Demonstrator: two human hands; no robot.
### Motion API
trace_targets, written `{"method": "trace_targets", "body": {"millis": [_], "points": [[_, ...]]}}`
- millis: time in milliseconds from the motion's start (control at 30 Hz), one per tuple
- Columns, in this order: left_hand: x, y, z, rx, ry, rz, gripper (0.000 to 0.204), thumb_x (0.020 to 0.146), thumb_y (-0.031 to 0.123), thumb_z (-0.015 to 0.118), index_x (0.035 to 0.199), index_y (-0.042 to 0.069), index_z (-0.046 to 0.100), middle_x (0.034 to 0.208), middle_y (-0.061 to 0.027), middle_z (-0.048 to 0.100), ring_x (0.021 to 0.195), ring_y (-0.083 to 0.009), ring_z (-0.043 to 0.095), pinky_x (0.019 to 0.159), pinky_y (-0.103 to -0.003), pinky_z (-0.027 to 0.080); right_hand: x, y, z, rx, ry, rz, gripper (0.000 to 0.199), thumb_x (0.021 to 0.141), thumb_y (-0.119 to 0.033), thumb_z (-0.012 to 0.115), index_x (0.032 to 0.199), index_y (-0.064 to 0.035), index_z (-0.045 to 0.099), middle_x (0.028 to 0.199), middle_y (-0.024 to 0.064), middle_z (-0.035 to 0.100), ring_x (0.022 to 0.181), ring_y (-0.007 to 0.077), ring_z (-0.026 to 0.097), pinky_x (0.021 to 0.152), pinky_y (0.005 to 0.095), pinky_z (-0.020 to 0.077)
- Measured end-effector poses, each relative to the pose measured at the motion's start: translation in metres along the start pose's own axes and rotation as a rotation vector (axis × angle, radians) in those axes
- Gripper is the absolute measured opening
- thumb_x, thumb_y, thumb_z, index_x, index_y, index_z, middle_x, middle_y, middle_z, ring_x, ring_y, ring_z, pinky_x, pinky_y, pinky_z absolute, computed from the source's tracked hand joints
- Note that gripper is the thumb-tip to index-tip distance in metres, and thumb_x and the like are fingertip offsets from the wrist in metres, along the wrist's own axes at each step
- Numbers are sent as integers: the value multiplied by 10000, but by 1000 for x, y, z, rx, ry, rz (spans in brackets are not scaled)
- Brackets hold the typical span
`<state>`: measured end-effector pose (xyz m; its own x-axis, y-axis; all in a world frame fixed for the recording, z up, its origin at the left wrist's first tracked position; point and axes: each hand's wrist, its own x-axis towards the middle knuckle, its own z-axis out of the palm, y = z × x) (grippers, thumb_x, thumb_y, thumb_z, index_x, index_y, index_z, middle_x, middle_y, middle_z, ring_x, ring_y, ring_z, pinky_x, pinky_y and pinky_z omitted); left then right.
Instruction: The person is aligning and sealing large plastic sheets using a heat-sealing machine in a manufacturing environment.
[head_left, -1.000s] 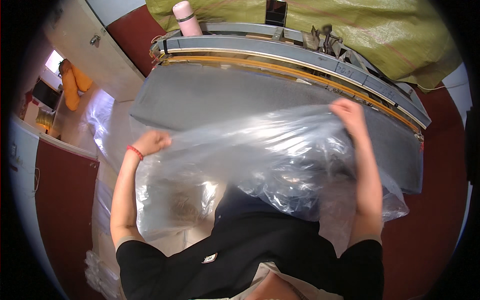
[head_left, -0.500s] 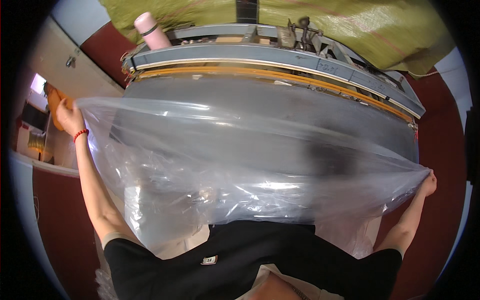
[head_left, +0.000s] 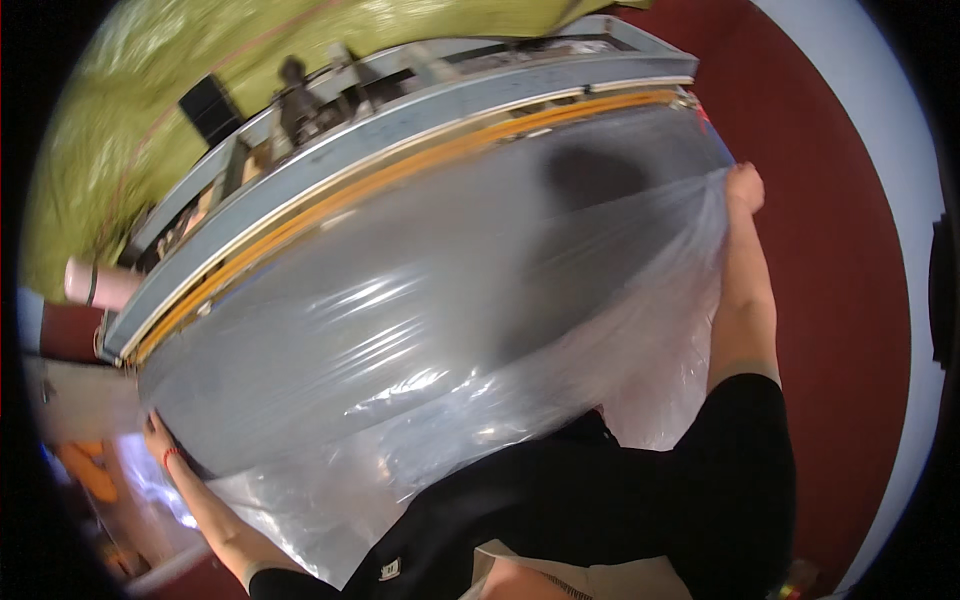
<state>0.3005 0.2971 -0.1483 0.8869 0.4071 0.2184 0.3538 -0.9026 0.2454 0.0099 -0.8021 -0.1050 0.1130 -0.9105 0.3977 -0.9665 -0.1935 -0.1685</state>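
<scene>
A wide sheet of clear plastic film (head_left: 430, 400) is stretched over a dark grey flat surface (head_left: 240, 340), with its loose, wrinkled part hanging down toward my body. My right hand (head_left: 745, 188) is closed on the film's edge at the far right corner of the surface, and folds fan out from the grip. Down at the left end, my left hand (head_left: 157, 437), with a red bead bracelet at the wrist, is closed at the film's edge, close to the surface. Its fingertips are small and slightly blurred. Both arms reach wide apart.
Along the far side runs a grey metal frame (head_left: 420, 105) with orange strips (head_left: 400, 170). A pink bottle (head_left: 100, 285) and a dark metal fitting (head_left: 295, 100) sit on it. Yellow-green sheeting (head_left: 150, 120) hangs behind. Dark red flooring (head_left: 830, 280) lies at right.
The whole view has turned and tilted. My right hand has moved forward to the surface's far right corner, and my left hand has come down to its left end. The film now lies flatter.
</scene>
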Motion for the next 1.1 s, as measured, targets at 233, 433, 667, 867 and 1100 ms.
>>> {"method": "trace_targets", "body": {"millis": [233, 433, 667, 867, 1100], "points": [[-84, 237, -17, -658, 119, 512, 219, 858, 177, 531, 972, -4, 581, 921, -52, 585, 822, -126, 531, 768, -244, 423, 2, -3, 5, 27, 7, -20, 230, 802, -173, 429, 917, -32, 570, 904, 188, 615, 866, 330, 599, 725, 430, 481], [-383, 543, -72, -928, -905, 905, 134, 810, 130, 560, 880, 36, 625, 858, -57, 624, 781, -125, 575, 699, -261, 456, 9, 22, 10, 70, 9, -48, 203, 815, -176, 420, 910, -33, 529, 871, 175, 619, 831, 330, 605, 705, 421, 483], [-549, 688, -32, -665, -880, 1336, 181, 770, 196, 620, 824, 23, 617, 707, -53, 627, 656, -136, 580, 603, -277, 450, 2, 13, -5, 127, -16, -22, 155, 804, -137, 437, 877, -40, 533, 840, 152, 628, 805, 306, 617, 681, 405, 490], [-550, 706, -37, -1300, -1825, 108, 185, 813, 133, 545, 959, 19, 553, 803, -73, 621, 576, -150, 556, 531, -234, 439, 4, 17, -2, 169, -7, -47, 161, 807, -148, 442, 885, -44, 536, 849, 154, 626, 815, 310, 614, 690, 400, 490], [-459, 555, -95, -1655, -2125, 951, 259, 716, 68, 592, 964, 23, 531, 704, -97, 570, 553, -166, 529, 499, -266, 409, 5, 12, -4, 111, -72, -68, 226, 833, -197, 424, 960, -48, 539, 926, 172, 611, 885, 330, 594, 738, 429, 481]]}}
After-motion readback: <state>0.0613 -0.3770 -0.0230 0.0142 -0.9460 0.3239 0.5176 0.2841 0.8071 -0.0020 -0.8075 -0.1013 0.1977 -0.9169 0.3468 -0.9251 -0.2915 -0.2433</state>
